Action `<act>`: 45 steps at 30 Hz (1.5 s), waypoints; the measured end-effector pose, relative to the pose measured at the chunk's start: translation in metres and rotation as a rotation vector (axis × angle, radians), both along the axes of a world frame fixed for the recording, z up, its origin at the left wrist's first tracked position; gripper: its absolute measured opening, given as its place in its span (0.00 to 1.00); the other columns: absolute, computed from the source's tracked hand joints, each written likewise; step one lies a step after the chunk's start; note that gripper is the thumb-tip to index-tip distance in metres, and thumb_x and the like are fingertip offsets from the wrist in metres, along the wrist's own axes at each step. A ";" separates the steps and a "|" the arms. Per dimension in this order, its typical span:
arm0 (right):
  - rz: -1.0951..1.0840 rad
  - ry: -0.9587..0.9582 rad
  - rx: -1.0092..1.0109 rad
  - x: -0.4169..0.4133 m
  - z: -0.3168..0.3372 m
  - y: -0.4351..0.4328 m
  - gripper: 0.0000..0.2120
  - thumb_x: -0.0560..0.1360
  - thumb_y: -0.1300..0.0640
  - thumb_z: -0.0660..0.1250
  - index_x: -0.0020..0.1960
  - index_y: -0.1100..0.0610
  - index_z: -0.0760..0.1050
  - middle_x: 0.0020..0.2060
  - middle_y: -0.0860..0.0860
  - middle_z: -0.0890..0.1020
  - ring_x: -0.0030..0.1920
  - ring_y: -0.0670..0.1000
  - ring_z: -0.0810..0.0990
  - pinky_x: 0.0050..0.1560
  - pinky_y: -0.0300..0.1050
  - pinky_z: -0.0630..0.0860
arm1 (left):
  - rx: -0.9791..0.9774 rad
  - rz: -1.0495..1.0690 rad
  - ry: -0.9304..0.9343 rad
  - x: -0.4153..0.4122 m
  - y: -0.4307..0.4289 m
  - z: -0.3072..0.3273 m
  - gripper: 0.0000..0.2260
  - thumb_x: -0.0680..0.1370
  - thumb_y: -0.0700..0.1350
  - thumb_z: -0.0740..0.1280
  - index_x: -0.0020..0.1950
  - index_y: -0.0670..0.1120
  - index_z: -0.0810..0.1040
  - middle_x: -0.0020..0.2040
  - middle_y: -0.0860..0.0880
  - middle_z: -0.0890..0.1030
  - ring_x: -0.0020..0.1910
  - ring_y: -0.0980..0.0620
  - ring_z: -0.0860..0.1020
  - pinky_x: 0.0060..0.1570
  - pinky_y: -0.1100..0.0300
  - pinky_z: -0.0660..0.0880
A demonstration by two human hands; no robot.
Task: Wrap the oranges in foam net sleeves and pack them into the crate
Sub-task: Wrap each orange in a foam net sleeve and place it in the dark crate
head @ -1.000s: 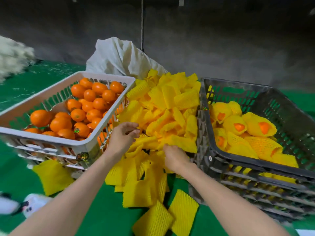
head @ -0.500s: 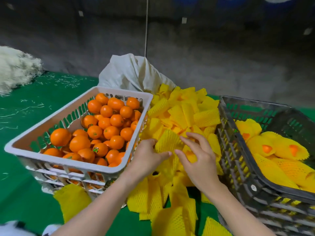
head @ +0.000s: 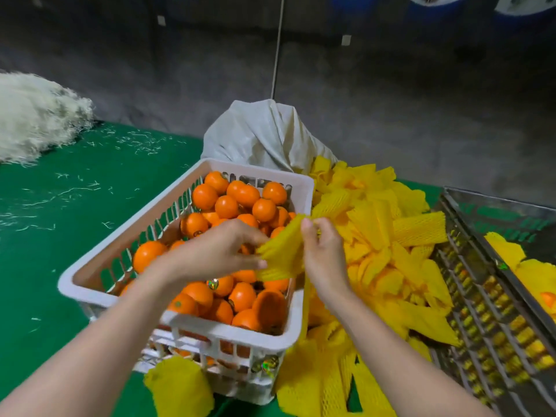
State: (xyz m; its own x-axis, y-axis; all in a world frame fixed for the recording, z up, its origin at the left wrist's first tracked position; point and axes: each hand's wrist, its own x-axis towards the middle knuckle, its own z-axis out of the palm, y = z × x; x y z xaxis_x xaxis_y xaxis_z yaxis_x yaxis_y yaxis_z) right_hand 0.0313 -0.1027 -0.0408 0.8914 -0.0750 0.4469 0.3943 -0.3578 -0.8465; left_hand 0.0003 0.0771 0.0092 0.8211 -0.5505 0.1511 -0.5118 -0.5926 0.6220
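1. Both hands grip one yellow foam net sleeve (head: 282,251) above the white basket: the left hand (head: 222,251) pinches its lower left edge, and the right hand (head: 322,251) closes on its upper right edge
2. Stretched between them, the sleeve is a flat, ribbed, spongy mesh that fans out toward the left hand
3. Smooth, round, glossy oranges (head: 228,206) fill the white basket (head: 192,323), a rectangular plastic tub with slotted walls
4. A loose heap of foam sleeves (head: 391,245) lies just right of the basket on the green table (head: 60,236)
5. A dark slatted plastic crate (head: 481,311) stands at the far right, holding wrapped fruit (head: 511,254)
6. A crumpled pale cloth sack (head: 264,136) sits behind the basket; a fluffy pile of white shreds (head: 33,115) lies far left
7. Bare forearms reach in from the bottom, wrists bent inward, fingers curled
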 end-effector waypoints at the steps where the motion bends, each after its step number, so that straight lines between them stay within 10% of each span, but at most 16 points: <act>1: 0.021 -0.005 -0.078 0.005 -0.004 0.011 0.11 0.80 0.57 0.58 0.38 0.53 0.66 0.28 0.47 0.66 0.29 0.44 0.66 0.32 0.43 0.61 | 0.208 0.025 0.056 0.016 0.016 0.002 0.05 0.74 0.40 0.72 0.48 0.47 0.82 0.44 0.48 0.83 0.44 0.51 0.80 0.45 0.52 0.76; 4: 0.112 0.042 -0.399 0.022 -0.009 0.034 0.10 0.81 0.53 0.57 0.49 0.60 0.68 0.30 0.49 0.65 0.35 0.58 0.70 0.37 0.56 0.66 | 0.602 0.263 0.133 0.070 0.040 -0.005 0.18 0.75 0.37 0.66 0.64 0.49 0.76 0.58 0.47 0.79 0.56 0.48 0.78 0.53 0.52 0.76; 14: 0.263 0.097 -0.796 0.044 -0.025 0.037 0.12 0.81 0.48 0.52 0.55 0.57 0.64 0.30 0.48 0.63 0.38 0.61 0.69 0.38 0.48 0.57 | 0.498 0.445 -0.005 0.209 -0.023 -0.084 0.36 0.74 0.43 0.71 0.76 0.41 0.54 0.75 0.39 0.57 0.66 0.36 0.70 0.59 0.46 0.73; 19: 0.240 0.051 -0.816 0.043 -0.024 0.037 0.15 0.81 0.47 0.51 0.61 0.56 0.65 0.42 0.60 0.78 0.43 0.62 0.75 0.39 0.47 0.58 | 0.318 0.456 -0.132 0.225 -0.019 -0.116 0.32 0.71 0.41 0.71 0.71 0.45 0.61 0.70 0.42 0.66 0.58 0.39 0.75 0.52 0.49 0.76; 23: 0.247 0.068 -0.744 0.043 -0.022 0.036 0.14 0.81 0.46 0.52 0.57 0.55 0.65 0.38 0.59 0.75 0.43 0.63 0.75 0.37 0.49 0.61 | -0.173 0.484 0.056 0.215 -0.014 -0.096 0.33 0.69 0.43 0.74 0.71 0.46 0.64 0.62 0.43 0.72 0.59 0.43 0.74 0.54 0.51 0.74; 27: 0.253 0.070 -0.624 0.040 -0.017 0.034 0.11 0.81 0.47 0.53 0.50 0.54 0.65 0.33 0.50 0.69 0.38 0.57 0.73 0.36 0.52 0.66 | -0.752 0.377 0.450 0.171 -0.012 -0.050 0.14 0.74 0.37 0.65 0.57 0.51 0.73 0.55 0.45 0.72 0.47 0.47 0.76 0.43 0.50 0.78; 31: 0.271 0.150 -0.104 0.030 -0.006 0.024 0.10 0.80 0.54 0.58 0.40 0.51 0.67 0.29 0.48 0.66 0.31 0.45 0.65 0.35 0.47 0.63 | -1.204 0.218 0.847 0.117 -0.015 -0.024 0.13 0.69 0.37 0.61 0.50 0.47 0.78 0.49 0.40 0.78 0.47 0.41 0.76 0.55 0.47 0.69; 38: 0.499 0.170 0.347 -0.013 0.012 -0.007 0.07 0.74 0.51 0.62 0.40 0.49 0.77 0.37 0.57 0.72 0.41 0.53 0.69 0.44 0.48 0.67 | -1.260 0.200 0.982 0.044 -0.040 -0.010 0.28 0.67 0.39 0.63 0.69 0.40 0.70 0.55 0.37 0.77 0.52 0.40 0.75 0.62 0.43 0.68; 45: 0.270 0.011 0.256 -0.032 0.017 -0.047 0.08 0.75 0.52 0.61 0.40 0.52 0.75 0.33 0.44 0.78 0.37 0.42 0.74 0.39 0.41 0.71 | -1.246 0.293 0.886 0.007 -0.096 -0.018 0.08 0.77 0.36 0.60 0.50 0.43 0.78 0.42 0.45 0.82 0.44 0.47 0.78 0.41 0.56 0.73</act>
